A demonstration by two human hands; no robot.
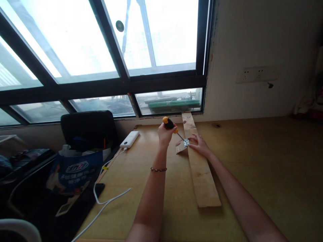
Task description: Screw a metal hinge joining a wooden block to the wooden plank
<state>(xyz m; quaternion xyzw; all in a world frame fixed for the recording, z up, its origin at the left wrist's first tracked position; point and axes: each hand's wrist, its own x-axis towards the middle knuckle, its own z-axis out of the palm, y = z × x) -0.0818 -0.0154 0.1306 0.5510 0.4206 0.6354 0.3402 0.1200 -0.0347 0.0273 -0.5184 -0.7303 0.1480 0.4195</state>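
My left hand is closed around the black and yellow handle of a screwdriver. The shaft slants down to the right, its tip at a silver hinge with several holes. That hinge lies across the edge of a long wooden board and a short piece of wood on its left. My right hand rests on the board, thumb and fingertips close to the hinge's right side. Whether a screw sits under the tip is too small to tell.
A white power bank with a white cable lies at the table's left side. Beyond that edge stand a black chair and a blue bag. The window and wall bound the table's far side.
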